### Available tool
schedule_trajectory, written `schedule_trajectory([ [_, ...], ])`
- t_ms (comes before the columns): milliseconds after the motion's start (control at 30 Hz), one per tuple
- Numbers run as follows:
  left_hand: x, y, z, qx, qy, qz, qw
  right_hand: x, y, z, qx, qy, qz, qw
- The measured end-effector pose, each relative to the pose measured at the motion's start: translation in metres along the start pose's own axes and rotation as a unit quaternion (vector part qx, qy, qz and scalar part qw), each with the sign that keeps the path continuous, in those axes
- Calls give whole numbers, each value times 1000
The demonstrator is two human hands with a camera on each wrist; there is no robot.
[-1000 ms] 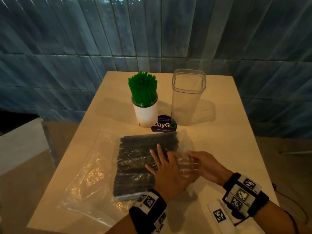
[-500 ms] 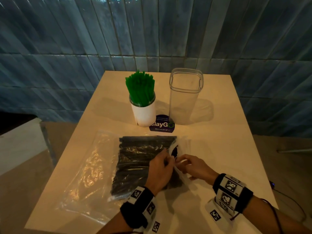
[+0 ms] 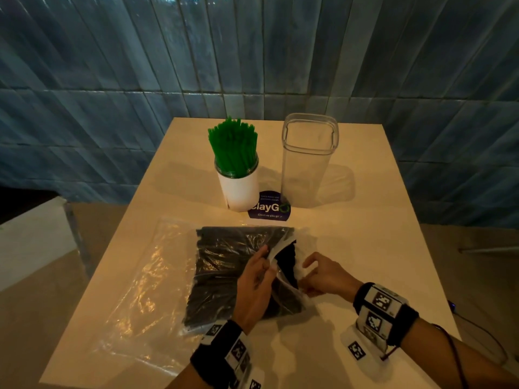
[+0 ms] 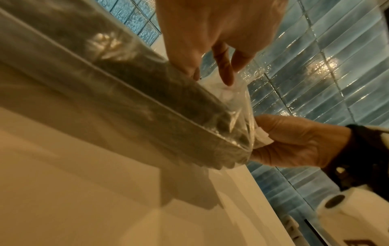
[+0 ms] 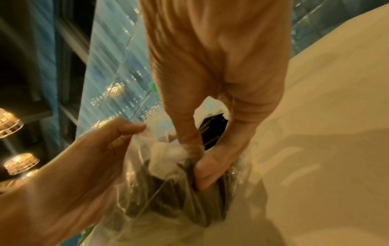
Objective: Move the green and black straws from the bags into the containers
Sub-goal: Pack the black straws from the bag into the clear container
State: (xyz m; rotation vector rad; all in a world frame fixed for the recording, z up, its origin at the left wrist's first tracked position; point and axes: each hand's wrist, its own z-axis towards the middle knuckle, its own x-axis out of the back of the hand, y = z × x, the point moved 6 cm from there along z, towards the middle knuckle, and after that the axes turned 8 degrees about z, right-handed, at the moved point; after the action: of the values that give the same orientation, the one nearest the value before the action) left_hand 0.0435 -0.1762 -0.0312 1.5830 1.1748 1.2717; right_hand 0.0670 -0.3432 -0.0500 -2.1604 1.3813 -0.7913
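Note:
A clear bag of black straws [image 3: 224,270] lies flat on the table's near half, its mouth facing right. My left hand [image 3: 266,258] pinches the mouth's upper edge and my right hand [image 3: 306,276] pinches the lower edge, holding it apart. Black straw ends [image 3: 286,258] show in the gap. In the right wrist view my right hand [image 5: 200,159] grips the plastic over the black straws [image 5: 168,191]. In the left wrist view my left hand [image 4: 212,78] pinches the bag [image 4: 147,99]. Green straws [image 3: 234,150] stand in a white container [image 3: 242,189]. A tall clear container [image 3: 307,164] stands beside it with nothing in it.
An empty clear bag [image 3: 134,279] lies flat to the left of the straw bag. A purple round sticker [image 3: 269,209] sits between the two containers. The table [image 3: 379,234] backs onto a blue tiled wall; its right side is bare.
My left hand lifted off the bag's top and took its mouth edge. Both hands then pulled the edges apart, so the mouth now gapes and shows the straw ends.

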Motion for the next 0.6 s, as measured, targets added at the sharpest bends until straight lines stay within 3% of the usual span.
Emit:
schedule_trajectory([
  [100, 2, -7, 1, 6, 4, 12, 1000, 19, 23, -2, -23, 34, 19, 999],
  [167, 1, -8, 1, -1, 3, 37, 999, 27, 31, -1, 8, 68, -91, 994],
  [267, -3, -13, 1, -10, 2, 51, 999, 18, 5, -7, 204, 103, -234, 945],
  [367, -5, -17, 2, -9, 7, 76, 997, -16, -27, -14, 333, 10, -280, 900],
  [500, -4, -13, 7, 1, -18, 56, 998, -41, -55, -8, 323, -58, -351, 877],
  [600, -1, -11, 10, -1, -32, 70, 997, -47, -64, -1, 283, -67, -413, 863],
])
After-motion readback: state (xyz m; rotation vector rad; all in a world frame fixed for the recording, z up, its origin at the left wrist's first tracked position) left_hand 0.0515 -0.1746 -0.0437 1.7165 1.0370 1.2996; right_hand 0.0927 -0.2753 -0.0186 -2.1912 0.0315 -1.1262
